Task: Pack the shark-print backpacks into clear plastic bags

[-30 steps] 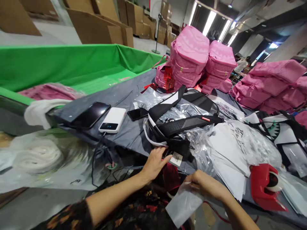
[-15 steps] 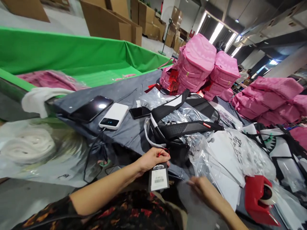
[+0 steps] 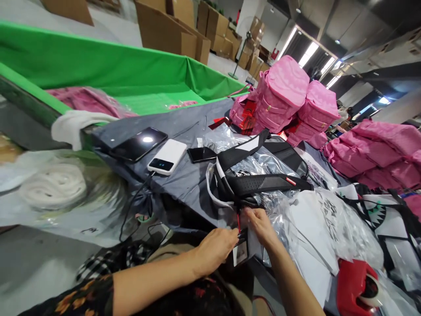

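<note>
Both hands have closed in together since half a second ago — the right hand (image 3: 261, 224), then low and blurred, now sits up at the red string (image 3: 238, 220), fingers pinched on it. Left hand (image 3: 217, 248) grips just below, thumb and fingers clenched on the same string above the hang tag (image 3: 240, 252).

Tag — small card, black top, white panel with barcode, dangling tilted under the fingers. Just above the grip: black backpack (image 3: 259, 175) in clear plastic. Further left: white power bank (image 3: 167, 157), tablet (image 3: 140, 143). Far beyond — pink backpacks (image 3: 286, 98).
</note>
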Demonstrator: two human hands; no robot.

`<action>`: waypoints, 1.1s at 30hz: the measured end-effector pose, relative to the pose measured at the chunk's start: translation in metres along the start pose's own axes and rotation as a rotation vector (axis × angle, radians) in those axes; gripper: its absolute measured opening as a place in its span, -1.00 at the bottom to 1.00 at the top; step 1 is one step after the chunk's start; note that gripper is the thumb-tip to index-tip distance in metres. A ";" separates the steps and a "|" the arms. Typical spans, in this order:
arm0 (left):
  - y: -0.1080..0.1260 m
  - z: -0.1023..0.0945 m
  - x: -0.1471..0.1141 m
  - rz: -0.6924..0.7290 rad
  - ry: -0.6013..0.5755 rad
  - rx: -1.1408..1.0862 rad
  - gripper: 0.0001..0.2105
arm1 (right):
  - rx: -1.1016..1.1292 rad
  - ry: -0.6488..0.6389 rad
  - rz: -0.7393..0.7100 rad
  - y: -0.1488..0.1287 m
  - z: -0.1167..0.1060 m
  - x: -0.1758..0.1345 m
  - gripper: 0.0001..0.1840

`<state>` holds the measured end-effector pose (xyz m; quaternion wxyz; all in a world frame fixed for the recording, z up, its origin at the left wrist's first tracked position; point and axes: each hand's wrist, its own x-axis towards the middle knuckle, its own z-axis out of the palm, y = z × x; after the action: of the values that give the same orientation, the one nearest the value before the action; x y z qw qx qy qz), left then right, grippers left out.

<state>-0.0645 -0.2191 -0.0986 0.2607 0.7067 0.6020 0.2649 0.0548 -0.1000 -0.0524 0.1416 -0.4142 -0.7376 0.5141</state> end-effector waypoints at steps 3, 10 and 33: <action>-0.002 0.004 0.003 0.052 0.001 0.190 -0.78 | -0.137 0.145 0.001 -0.002 0.011 -0.002 -0.45; -0.028 -0.001 -0.015 -0.159 0.628 -0.484 -0.70 | -0.226 0.284 -0.062 0.001 0.020 0.001 -0.66; -0.007 -0.004 0.040 -0.736 0.562 -1.610 -0.71 | -0.852 0.282 -0.344 -0.001 0.006 -0.019 -0.67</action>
<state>-0.0674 -0.1787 -0.0980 0.5850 -0.0126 0.4642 0.6650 0.0622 -0.1183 -0.0496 0.1410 -0.3730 -0.9141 0.0740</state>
